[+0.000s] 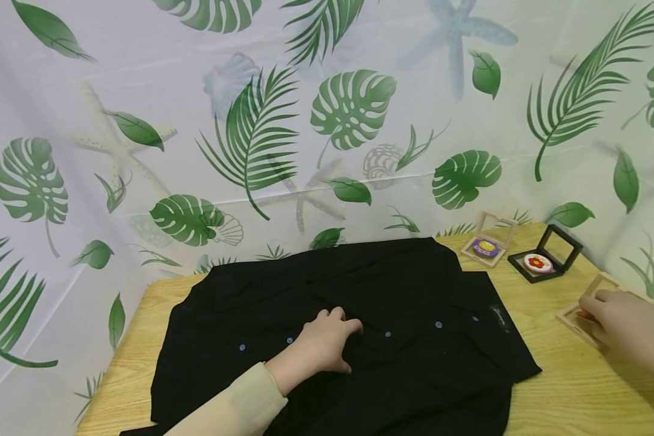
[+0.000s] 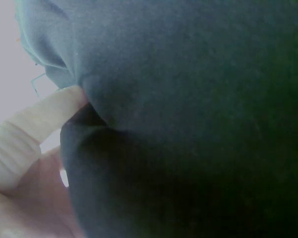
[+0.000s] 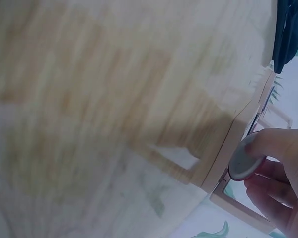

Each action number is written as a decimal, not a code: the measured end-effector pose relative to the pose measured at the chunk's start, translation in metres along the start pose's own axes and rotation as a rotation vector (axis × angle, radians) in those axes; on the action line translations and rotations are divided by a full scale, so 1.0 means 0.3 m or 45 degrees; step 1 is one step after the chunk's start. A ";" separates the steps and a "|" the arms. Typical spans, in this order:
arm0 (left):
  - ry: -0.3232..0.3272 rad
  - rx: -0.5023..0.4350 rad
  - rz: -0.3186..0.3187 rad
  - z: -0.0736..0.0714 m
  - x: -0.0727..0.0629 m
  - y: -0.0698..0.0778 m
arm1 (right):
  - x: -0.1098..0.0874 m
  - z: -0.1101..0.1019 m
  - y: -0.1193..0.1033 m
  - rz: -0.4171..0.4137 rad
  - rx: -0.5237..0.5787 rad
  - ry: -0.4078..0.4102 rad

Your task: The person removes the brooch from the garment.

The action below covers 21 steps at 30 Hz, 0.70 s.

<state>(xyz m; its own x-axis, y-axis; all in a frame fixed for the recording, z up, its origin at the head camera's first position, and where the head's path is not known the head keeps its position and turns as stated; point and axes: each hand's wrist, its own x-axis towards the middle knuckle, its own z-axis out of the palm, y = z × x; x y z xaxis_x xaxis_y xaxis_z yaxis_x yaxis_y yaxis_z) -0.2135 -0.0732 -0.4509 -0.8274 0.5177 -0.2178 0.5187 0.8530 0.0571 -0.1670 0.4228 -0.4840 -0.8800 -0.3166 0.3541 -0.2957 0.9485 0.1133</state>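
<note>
A black shirt [image 1: 403,290] with several small blue buttons lies spread over the table. My left hand [image 1: 321,342] rests on its middle, fingers bent and apart; in the left wrist view the thumb [image 2: 44,114] touches the dark cloth beside a fold. At the right, my right hand [image 1: 629,321] is over an opened light wooden display case [image 1: 572,327]. Between thumb and fingers it pinches a round badge [image 3: 243,161], whose plain grey side faces the right wrist camera. The badge is at the case, but whether it touches the inside cannot be made out.
Behind the shirt's right end stand two opened display cases: a light wooden one [image 1: 492,237] with a purple and yellow badge [image 1: 485,247], and a black one [image 1: 564,257] with a red-flower badge [image 1: 538,263]. A leaf-patterned cloth [image 1: 392,54] hangs behind the wooden table [image 1: 567,399].
</note>
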 end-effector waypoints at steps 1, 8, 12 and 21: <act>0.001 -0.002 -0.001 0.000 0.000 0.000 | 0.003 -0.002 -0.004 0.009 0.000 0.001; 0.000 0.002 -0.004 0.002 0.002 0.001 | 0.008 -0.014 -0.012 0.105 -0.007 -0.132; -0.002 -0.002 -0.003 0.000 0.002 0.001 | 0.000 -0.004 -0.011 0.065 0.007 -0.034; -0.007 -0.012 -0.011 -0.002 0.000 0.003 | 0.002 0.007 -0.001 -0.070 -0.019 0.208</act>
<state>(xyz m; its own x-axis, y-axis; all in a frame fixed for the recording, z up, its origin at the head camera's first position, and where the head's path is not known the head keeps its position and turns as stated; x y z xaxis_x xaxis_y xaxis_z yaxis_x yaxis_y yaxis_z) -0.2131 -0.0725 -0.4502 -0.8307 0.5099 -0.2236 0.5093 0.8581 0.0646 -0.1683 0.4224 -0.4858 -0.7903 -0.3641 0.4929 -0.3351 0.9302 0.1498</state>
